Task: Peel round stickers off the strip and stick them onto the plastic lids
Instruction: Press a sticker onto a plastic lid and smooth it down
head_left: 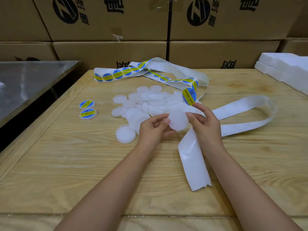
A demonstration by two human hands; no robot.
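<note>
1. Bare forearms reach in over the wooden tabletop (83,164).
2. Left hand (153,129): fingers (164,121) curled, gripping a blank plastic lid (178,120) just above the tabletop.
3. Right hand (205,124): thumb against the same lid's right edge, fingers curled; a round sticker (189,96) clings to the raised index fingertip.
4. Pile of blank lids (141,104) behind the hands; two labelled lids (87,109) apart to its left.
5. Sticker strip (116,74) lies beyond the pile; its emptied backing (194,157) loops round to under the right wrist.
6. Cardboard boxes (108,52) stacked behind.
</note>
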